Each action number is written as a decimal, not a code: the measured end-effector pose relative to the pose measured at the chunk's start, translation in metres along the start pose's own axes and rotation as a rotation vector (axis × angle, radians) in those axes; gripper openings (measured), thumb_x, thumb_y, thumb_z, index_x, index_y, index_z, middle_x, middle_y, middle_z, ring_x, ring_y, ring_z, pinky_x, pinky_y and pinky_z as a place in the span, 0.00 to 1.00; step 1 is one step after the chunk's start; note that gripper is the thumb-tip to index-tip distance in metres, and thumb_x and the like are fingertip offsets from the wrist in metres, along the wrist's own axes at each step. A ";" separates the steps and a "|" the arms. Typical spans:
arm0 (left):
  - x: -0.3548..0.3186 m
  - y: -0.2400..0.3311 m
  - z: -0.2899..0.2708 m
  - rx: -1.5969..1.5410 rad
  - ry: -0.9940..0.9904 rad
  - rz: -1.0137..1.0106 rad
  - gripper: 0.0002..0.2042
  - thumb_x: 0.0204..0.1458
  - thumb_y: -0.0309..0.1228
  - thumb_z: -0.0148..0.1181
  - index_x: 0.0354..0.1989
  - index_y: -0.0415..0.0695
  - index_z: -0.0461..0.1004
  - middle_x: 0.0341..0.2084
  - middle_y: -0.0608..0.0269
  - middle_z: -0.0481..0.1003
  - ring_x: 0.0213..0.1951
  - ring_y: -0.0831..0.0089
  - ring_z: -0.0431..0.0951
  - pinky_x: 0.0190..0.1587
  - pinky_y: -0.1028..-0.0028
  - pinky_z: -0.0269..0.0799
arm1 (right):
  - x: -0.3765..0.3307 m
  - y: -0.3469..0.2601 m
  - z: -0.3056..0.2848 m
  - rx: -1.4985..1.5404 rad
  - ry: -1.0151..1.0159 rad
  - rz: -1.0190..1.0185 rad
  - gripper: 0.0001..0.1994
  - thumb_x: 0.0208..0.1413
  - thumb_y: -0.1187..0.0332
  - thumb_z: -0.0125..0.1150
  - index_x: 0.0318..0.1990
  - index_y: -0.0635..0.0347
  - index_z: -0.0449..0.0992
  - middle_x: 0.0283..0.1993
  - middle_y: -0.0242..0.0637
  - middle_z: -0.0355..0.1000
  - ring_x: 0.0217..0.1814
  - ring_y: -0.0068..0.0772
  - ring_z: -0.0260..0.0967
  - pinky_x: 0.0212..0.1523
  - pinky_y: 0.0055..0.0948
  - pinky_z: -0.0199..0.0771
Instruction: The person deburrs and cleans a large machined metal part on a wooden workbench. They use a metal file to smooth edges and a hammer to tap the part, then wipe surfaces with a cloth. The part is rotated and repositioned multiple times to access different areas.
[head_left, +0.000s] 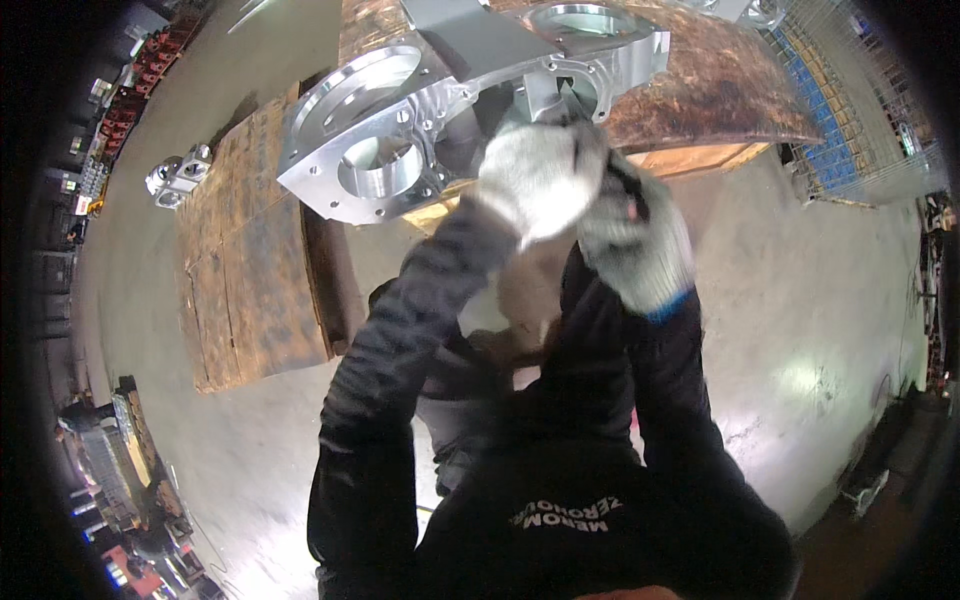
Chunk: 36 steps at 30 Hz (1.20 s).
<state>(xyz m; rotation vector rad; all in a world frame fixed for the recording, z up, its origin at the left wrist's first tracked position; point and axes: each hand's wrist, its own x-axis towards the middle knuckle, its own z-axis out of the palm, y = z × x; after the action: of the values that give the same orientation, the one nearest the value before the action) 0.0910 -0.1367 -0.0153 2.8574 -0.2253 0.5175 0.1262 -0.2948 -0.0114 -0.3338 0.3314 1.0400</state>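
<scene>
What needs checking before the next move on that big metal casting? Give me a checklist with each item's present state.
1. Gloves on both hands: ok. The left hand and right hand both wear knit gloves.
2. Hands at the work spot: ok. Both are pressed together at the near edge of the metal casting.
3. What the hands grip: cannot tell. The gloves hide anything between them.
4. Casting support: ok. It rests on the rusty steel plate.
5. Casting close to the plate's edge: cannot tell from this angle.
6. Loose parts nearby: ok. A small metal block lies well off to the left.
</scene>
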 end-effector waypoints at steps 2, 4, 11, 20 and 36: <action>-0.004 0.022 0.001 -0.094 0.127 -0.164 0.18 0.64 0.39 0.48 0.39 0.36 0.78 0.24 0.52 0.81 0.30 0.50 0.83 0.43 0.54 0.78 | -0.017 -0.003 0.000 -0.098 -0.014 -0.012 0.07 0.69 0.64 0.53 0.38 0.54 0.73 0.22 0.23 0.63 0.16 0.14 0.54 0.13 0.13 0.54; 0.000 0.006 0.018 0.102 0.049 -0.070 0.18 0.64 0.40 0.48 0.39 0.36 0.78 0.25 0.50 0.81 0.31 0.49 0.83 0.41 0.55 0.79 | 0.025 -0.014 -0.039 -0.051 -0.185 0.020 0.08 0.69 0.64 0.52 0.38 0.54 0.73 0.23 0.23 0.64 0.17 0.14 0.55 0.13 0.13 0.54; -0.012 0.004 0.008 -0.388 0.231 -0.244 0.16 0.63 0.38 0.47 0.41 0.37 0.75 0.26 0.49 0.81 0.30 0.51 0.84 0.32 0.54 0.80 | -0.013 0.014 0.036 0.006 0.194 -0.142 0.09 0.69 0.65 0.51 0.40 0.59 0.74 0.27 0.26 0.70 0.19 0.13 0.63 0.17 0.11 0.67; -0.021 0.006 -0.010 -0.432 0.191 -0.174 0.15 0.61 0.35 0.51 0.49 0.39 0.77 0.36 0.45 0.81 0.38 0.51 0.83 0.45 0.54 0.79 | -0.002 -0.003 -0.009 0.340 -0.307 0.140 0.09 0.70 0.70 0.49 0.37 0.62 0.72 0.23 0.23 0.62 0.17 0.14 0.61 0.16 0.14 0.65; -0.037 -0.083 -0.064 0.449 0.543 -0.487 0.26 0.66 0.47 0.46 0.22 0.44 0.80 0.16 0.49 0.77 0.18 0.52 0.79 0.25 0.56 0.75 | 0.070 0.008 -0.001 -0.185 -0.181 -0.144 0.09 0.72 0.70 0.49 0.35 0.56 0.65 0.24 0.24 0.55 0.18 0.15 0.49 0.17 0.18 0.51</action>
<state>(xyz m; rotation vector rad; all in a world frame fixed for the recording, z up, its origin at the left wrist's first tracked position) 0.0517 -0.0363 0.0137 2.8593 0.7407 1.3173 0.1512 -0.2369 -0.0426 -0.4204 0.0468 0.9528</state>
